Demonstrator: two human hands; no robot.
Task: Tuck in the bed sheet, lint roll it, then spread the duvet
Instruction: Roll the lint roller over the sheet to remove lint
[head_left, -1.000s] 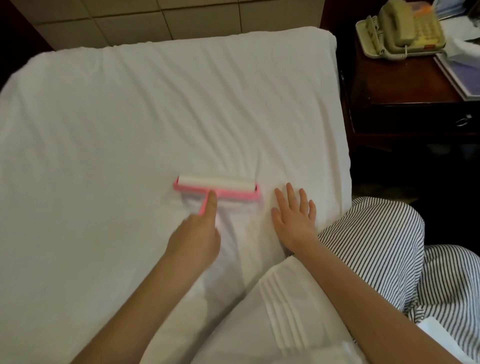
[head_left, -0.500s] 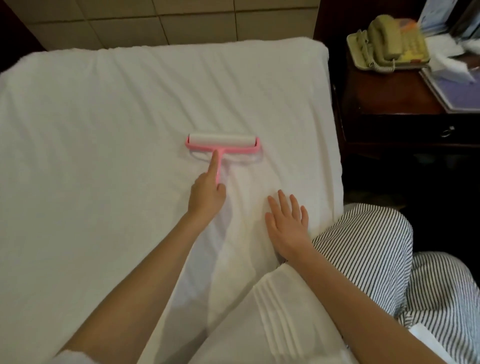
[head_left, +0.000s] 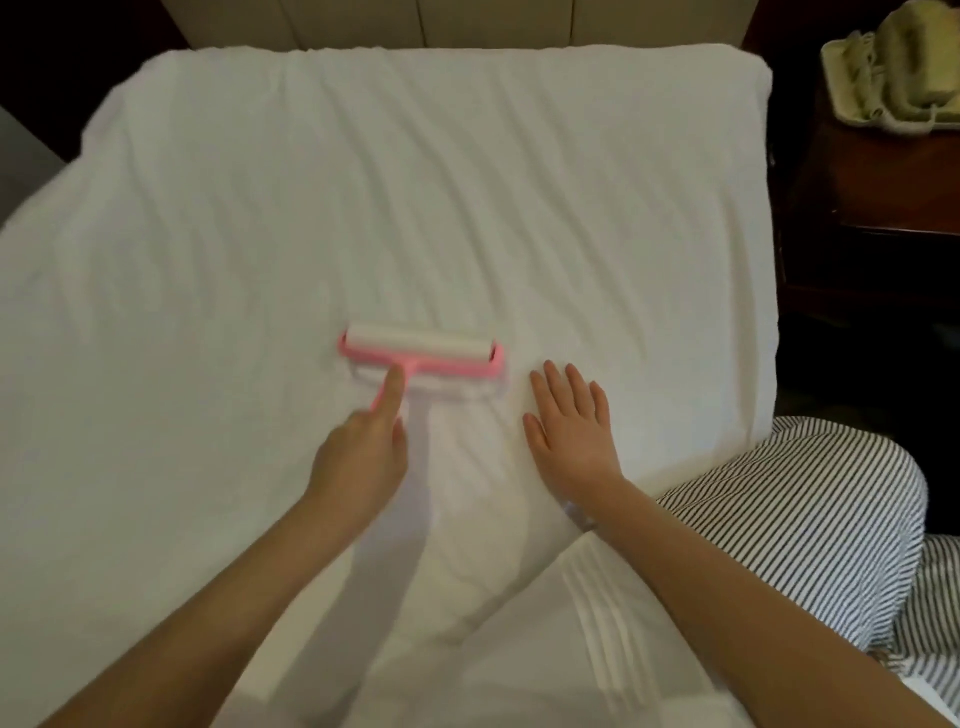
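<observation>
Head view, and we're in the middle act. The bed sheet (head_left: 415, 182) lies across the whole mattress, edges wrapped down over the sides at the far end and the right. It looks tucked there, though soft creases run across it and the near edge is hidden from us.

The lint roller (head_left: 421, 353), pink frame and white roll, sits flat on the sheet a little to the near side of the middle. The left hand (head_left: 358, 462) is wrapped round its pink handle, fingers curled, index finger laid straight along the stem towards the roll. Just beside it to the right, the right hand (head_left: 571, 431) lies flat on the sheet, fingers straight and slightly spread, holding nothing, pinning the fabric.

So tucking appears done and rolling is under way; how much of the sheet has been covered, I can't tell. The broad left side and the far end are there to be rolled.

At the near edge lies folded white bedding (head_left: 597, 623) with stitched pleats, probably the duvet, not yet spread. That's the last step, with striped trousers (head_left: 805, 519) beside it
</observation>
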